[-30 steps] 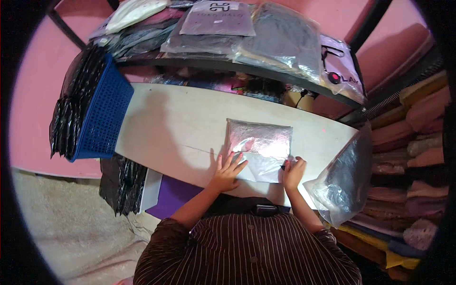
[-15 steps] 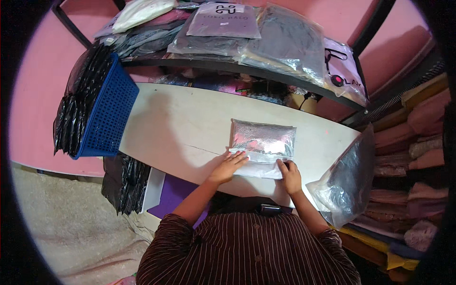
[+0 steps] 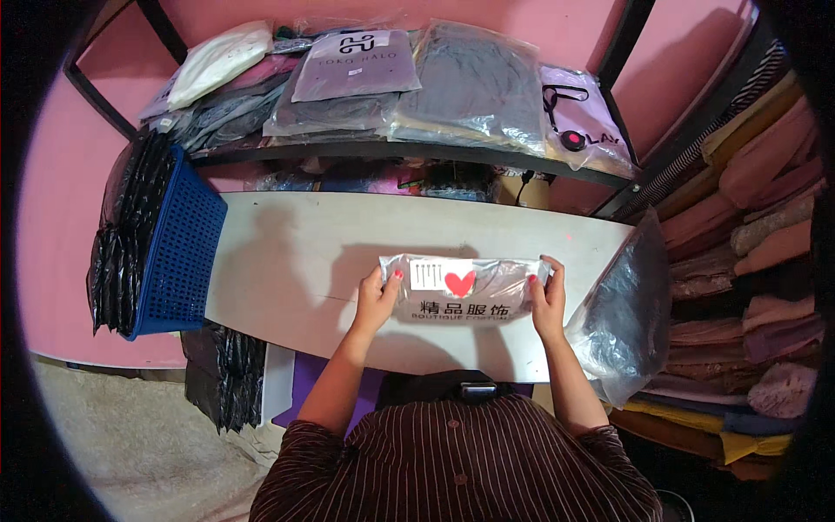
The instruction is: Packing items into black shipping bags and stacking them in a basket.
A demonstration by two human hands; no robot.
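Note:
A flat clear plastic garment bag (image 3: pixel 504 277) is held up above the white table (image 3: pixel 287 261). Its visible face bears a red heart, a white label and dark print. My left hand (image 3: pixel 375 297) grips the bag's left end, thumb on the front face. At the opposite end, my right hand (image 3: pixel 549 298) pinches the bag the same way. The fingers behind the bag are mostly hidden. A shadow of the bag falls on the tabletop under it.
A blue perforated basket (image 3: pixel 178 252) of black plastic packets stands at the left. A shelf (image 3: pixel 348 148) with bagged garments spans the back. To the right, a large clear plastic bag (image 3: pixel 622 304) leans near stacked folded fabrics (image 3: pixel 713 278).
The bag lay on the table with a silvery face up; now it is lifted, turned to its printed face and held by both ends. The view has shifted too.

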